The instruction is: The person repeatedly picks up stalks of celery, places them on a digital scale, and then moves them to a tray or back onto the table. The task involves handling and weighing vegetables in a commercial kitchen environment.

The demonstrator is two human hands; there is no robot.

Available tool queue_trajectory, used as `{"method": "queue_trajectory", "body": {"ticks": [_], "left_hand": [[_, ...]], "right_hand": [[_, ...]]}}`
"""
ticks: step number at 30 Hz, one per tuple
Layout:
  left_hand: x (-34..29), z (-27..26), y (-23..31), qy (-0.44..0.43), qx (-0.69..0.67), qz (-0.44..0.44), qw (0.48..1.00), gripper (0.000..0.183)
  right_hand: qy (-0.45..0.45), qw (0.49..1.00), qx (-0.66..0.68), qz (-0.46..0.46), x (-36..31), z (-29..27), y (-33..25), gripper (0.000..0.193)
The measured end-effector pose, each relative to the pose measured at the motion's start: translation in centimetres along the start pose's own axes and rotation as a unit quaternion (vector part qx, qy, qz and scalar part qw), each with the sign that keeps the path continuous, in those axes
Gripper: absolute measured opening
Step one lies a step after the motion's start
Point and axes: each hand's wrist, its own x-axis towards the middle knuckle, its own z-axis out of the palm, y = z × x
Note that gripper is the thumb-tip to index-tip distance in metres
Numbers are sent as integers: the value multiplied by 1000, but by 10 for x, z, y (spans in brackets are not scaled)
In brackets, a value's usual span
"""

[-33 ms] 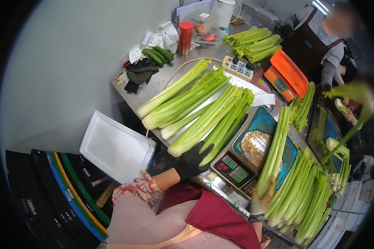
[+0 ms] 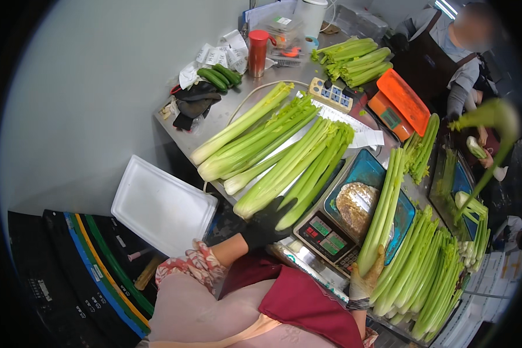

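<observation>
My left hand (image 2: pixel 265 226), in a black glove, has its fingers around the pale base of a celery bunch (image 2: pixel 313 188). That bunch is the nearest of several lying side by side on the metal table, with another celery bunch (image 2: pixel 284 168) right beside it. In a pale, stained glove, my right hand (image 2: pixel 364 283) grips the base of a long celery bunch (image 2: pixel 385 211). This bunch slants across the blue pan (image 2: pixel 401 229) of a digital scale (image 2: pixel 327 238), partly covering it. Whether it rests on the pan I cannot tell.
A celery pile (image 2: pixel 414 272) lies right of the scale. Behind stand an orange scale (image 2: pixel 400 107), a power strip (image 2: pixel 330 94), a red flask (image 2: pixel 258 55) and cucumbers (image 2: pixel 220 77). A white foam tray (image 2: pixel 162 203) is at left. A co-worker (image 2: pixel 446 64) stands across the table.
My hands and the celery they hold stay in place. At the far right, the blurred raised celery stalk has shifted slightly.
</observation>
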Motion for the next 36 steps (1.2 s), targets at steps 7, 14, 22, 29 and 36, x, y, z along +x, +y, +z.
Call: {"method": "queue_trajectory", "body": {"ticks": [7, 14, 22, 29, 36], "left_hand": [[-8, -13, -13, -25, -427, -106, 898, 75], [-25, 4, -10, -19, 143, 29, 989, 66], [-4, -123, -82, 236, 456, -126, 849, 70], [27, -193, -147, 56, 177, -253, 949, 70], [28, -216, -172, 35, -447, -151, 881, 41]], "right_hand": [[7, 1000, 24, -12, 1, 0, -2, 84], [-10, 1000, 20, -19, 1, -3, -4, 82], [-4, 1000, 29, -6, -1, -3, -6, 83], [-1, 999, 52, -2, -2, 1, -1, 84], [27, 998, 48, 10, 4, 9, 13, 95]]}}
